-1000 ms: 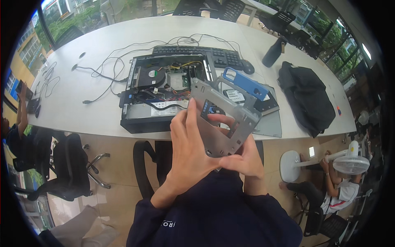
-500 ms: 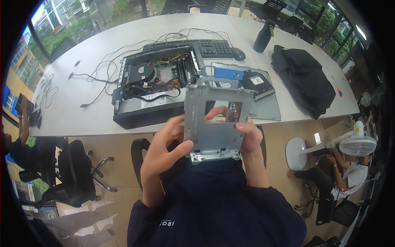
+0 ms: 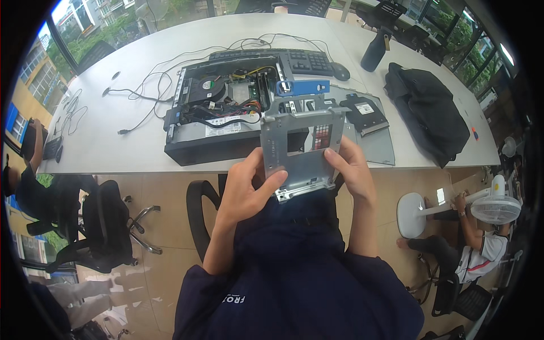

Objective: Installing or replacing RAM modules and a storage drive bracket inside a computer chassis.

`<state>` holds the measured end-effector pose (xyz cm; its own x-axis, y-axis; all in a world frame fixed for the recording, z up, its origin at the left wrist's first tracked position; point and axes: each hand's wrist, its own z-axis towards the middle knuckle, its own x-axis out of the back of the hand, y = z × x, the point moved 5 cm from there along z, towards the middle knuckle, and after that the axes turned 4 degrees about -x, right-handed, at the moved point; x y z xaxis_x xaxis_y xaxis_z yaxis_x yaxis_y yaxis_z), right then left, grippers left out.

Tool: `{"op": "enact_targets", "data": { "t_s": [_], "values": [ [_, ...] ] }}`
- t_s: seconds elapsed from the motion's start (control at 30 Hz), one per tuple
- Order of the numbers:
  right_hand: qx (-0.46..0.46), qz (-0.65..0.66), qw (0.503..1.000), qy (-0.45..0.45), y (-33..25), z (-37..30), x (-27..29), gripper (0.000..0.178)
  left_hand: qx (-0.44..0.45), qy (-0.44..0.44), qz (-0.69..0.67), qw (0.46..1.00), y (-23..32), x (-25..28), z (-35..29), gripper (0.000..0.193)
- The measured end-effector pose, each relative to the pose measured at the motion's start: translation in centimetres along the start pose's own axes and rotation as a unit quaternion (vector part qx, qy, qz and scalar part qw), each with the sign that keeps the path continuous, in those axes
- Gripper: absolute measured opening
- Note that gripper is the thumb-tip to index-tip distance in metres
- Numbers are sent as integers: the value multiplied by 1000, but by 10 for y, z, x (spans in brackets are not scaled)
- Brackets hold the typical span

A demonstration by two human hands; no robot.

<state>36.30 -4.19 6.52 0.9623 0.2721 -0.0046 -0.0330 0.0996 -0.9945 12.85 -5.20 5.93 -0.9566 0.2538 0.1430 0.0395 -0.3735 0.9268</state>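
Both my hands hold a silver metal drive cage [image 3: 306, 164] just in front of the table edge. It is tilted, with a rectangular cutout in its plate. My left hand [image 3: 249, 186] grips its left side, thumb over the near left corner. At the right side, my right hand [image 3: 352, 167] presses its thumb on the plate; the other fingers are partly hidden behind. A blue plastic latch strip [image 3: 303, 86] shows beyond the cage's far edge and seems attached to it. Behind on the left lies an opened black desktop computer case [image 3: 207, 141] with a fan and cables inside.
A black drive [image 3: 365, 112] lies on a grey metal panel [image 3: 378, 148] to the right. Farther back are a keyboard [image 3: 306, 61], a mouse [image 3: 340, 71], a dark bottle [image 3: 376, 51] and a black bag [image 3: 428, 113]. Cables spread leftward. People sit on both sides.
The drive cage has tilted, and its near end and the blue strip have moved farther away. My hands have shifted with it, both still gripping. The view has shifted slightly.
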Motion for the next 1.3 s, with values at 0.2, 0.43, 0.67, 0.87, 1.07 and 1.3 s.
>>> {"op": "enact_targets", "data": {
  "t_s": [0.2,0.43,0.67,0.87,1.07,1.3],
  "values": [
    [42,39,998,20,0,1,0,39,72,-77,-11,994,7,-8,-3,45],
    [-26,34,999,-14,13,2,7,48,42,-18,-161,986,3,-4,-1,51],
    [-63,81,994,-24,26,1,16,67,23,10,-193,981,-6,4,4,40],
    [-26,183,977,-101,27,5,15,81,-20,130,-280,951,-6,-4,5,42],
    [29,144,988,39,13,11,-21,66,-81,215,-365,902,-15,-26,5,41],
    [132,180,964,145,6,-1,1,50,-51,22,-365,930,-25,-10,14,98]
  ]
}}
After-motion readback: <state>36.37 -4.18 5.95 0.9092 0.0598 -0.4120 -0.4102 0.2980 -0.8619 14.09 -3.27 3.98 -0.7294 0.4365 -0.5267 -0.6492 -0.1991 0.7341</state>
